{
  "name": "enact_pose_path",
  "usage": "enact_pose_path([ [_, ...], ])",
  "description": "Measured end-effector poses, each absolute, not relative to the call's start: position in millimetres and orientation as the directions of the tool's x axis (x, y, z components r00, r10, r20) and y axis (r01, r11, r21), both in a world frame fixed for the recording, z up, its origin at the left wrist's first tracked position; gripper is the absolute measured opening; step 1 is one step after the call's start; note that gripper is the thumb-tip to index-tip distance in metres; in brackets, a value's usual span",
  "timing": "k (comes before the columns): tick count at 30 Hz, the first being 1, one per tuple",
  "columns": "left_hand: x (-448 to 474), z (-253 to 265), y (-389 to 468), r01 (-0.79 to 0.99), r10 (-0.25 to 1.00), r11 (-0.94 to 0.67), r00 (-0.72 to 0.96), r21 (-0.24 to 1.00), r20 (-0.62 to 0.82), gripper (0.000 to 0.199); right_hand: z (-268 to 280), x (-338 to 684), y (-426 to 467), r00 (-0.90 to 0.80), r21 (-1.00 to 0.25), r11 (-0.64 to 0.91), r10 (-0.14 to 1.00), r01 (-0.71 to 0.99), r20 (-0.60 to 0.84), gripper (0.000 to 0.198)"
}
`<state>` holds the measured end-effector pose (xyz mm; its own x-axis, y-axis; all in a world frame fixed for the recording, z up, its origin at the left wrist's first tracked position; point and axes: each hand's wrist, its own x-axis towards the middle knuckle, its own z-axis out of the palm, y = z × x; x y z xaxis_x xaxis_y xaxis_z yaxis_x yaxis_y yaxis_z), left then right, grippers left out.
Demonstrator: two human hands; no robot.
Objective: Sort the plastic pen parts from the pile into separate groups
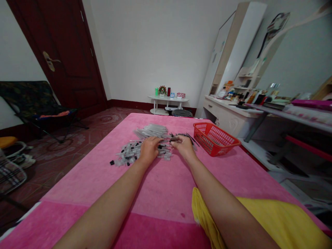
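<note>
My left hand (pixel 149 150) is closed at the right side of a loose pile of small translucent plastic pieces with black parts (pixel 128 152). Its fingertips point toward my other hand, and what they hold is hidden. My right hand (pixel 184 146) pinches a small dark piece (pixel 172 139) between thumb and fingers, a short gap from the left fingertips. Beyond the left hand lies a stack of slim, clear plastic tubes (pixel 153 130), side by side like pen barrels. Thin black sticks (pixel 190 137) lie behind and beside the right hand.
A red plastic basket (pixel 216 140) stands on the pink cloth (pixel 160 193) right of my hands. Yellow fabric (pixel 280 221) lies at the near right, by my forearm. A cluttered dressing table (pixel 228 114) flanks the right side; a folding chair (pixel 33 100) is at the left.
</note>
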<state>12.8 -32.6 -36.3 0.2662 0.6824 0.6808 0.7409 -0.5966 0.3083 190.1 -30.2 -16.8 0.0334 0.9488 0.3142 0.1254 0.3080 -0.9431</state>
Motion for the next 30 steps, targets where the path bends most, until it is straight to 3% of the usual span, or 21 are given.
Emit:
enact_pose_path([
  [9, 13.3, -35.8, -34.2, 0.755, 0.692, -0.591, 0.293, 0.284, 0.660, 0.036, -16.1, 189.7, -30.4, 0.032, -0.891, 0.343, 0.929, 0.299, 0.368, 0.016],
  [23, 14.3, -35.9, -35.1, 0.749, 0.689, -0.603, 0.315, 0.275, 0.652, 0.035, -17.1, 187.0, -31.7, 0.005, -0.846, 0.354, 0.922, 0.400, 0.388, 0.017],
  [30, 17.7, -36.5, -38.0, 0.754, 0.689, -0.603, 0.326, 0.261, 0.648, 0.037, -14.0, 185.6, -36.6, 0.016, -0.746, 0.321, 0.914, 0.583, 0.405, 0.012],
])
